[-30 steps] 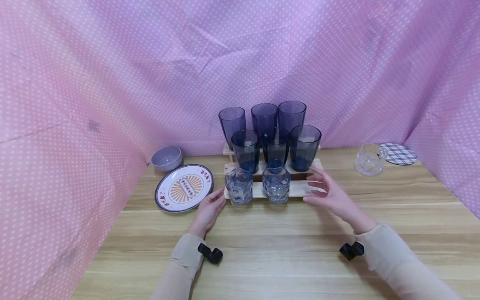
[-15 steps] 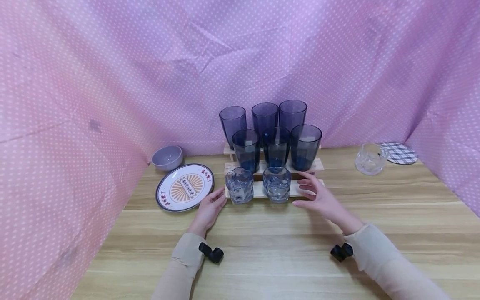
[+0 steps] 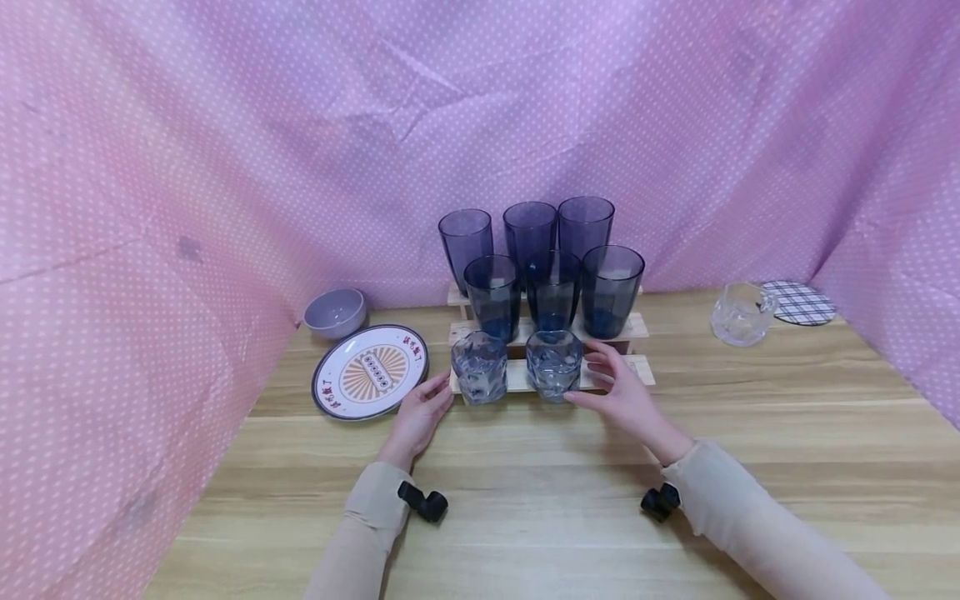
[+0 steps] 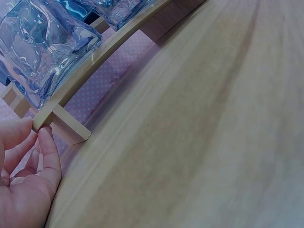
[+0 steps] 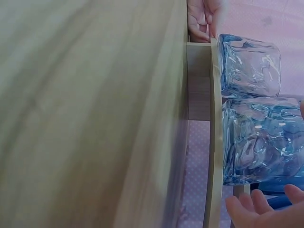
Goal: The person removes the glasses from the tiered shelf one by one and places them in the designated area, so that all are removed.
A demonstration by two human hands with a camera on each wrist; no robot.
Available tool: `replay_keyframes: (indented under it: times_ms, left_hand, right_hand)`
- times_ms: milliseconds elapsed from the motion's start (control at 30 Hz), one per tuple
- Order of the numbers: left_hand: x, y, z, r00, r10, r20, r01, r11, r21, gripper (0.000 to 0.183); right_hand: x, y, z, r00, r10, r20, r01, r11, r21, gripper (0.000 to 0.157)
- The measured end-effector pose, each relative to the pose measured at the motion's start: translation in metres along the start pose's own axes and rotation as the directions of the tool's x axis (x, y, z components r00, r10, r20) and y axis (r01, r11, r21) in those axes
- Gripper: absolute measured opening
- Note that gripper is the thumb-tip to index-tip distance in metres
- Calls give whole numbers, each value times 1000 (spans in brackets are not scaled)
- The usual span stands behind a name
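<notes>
A three-step wooden rack (image 3: 517,377) holds tumblers in rows. Two rippled clear glasses, a left one (image 3: 478,371) and a right one (image 3: 552,371), stand upright on its lowest step. My left hand (image 3: 414,423) pinches the left end of that step between thumb and fingers, as the left wrist view shows at the shelf's wooden end (image 4: 43,116). Beside the right clear glass is my right hand (image 3: 624,408), thumb in front and fingers spread along its right side. In the right wrist view these fingertips (image 5: 259,199) are close to the glass (image 5: 261,142), uncurled.
Several tall blue-purple tumblers (image 3: 611,292) fill the two upper steps. To the left are a printed plate (image 3: 341,400) and a grey-purple bowl (image 3: 334,315). A clear glass mug (image 3: 741,317) and a checked round mat (image 3: 801,304) lie to the right. Pink dotted cloth (image 3: 360,150) hangs behind.
My right hand has moved left along the lowest step, from the rack's right end to the right clear glass. The left hand has stayed at the rack's left end.
</notes>
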State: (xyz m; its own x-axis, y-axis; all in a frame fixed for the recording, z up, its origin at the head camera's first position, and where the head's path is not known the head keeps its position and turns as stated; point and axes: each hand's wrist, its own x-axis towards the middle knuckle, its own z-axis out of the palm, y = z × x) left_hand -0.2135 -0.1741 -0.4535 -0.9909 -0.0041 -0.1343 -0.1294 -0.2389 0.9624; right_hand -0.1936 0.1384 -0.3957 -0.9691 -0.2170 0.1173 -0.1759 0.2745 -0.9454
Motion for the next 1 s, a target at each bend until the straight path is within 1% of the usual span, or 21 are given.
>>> replay_keyframes:
  times_ms: [300, 600, 800, 1000]
  left_hand:
    - [0, 0, 1, 1000, 5, -8, -5, 1000, -29, 46]
    - [0, -1, 0, 1000, 7, -3, -7, 1000, -15, 45]
    - [0, -2, 0, 1000, 0, 1, 0, 1000, -6, 45]
    - [0, -2, -1, 1000, 2, 1, -2, 1000, -14, 46]
  right_hand:
    - [10, -6, 9, 1000, 29, -7, -29, 999, 30, 85]
    - [18, -5, 14, 998, 55, -19, -55, 998, 20, 86]
    - [22, -2, 16, 997, 79, -21, -80, 997, -11, 88]
    - [26, -1, 19, 997, 65, -35, -67, 997, -45, 89]
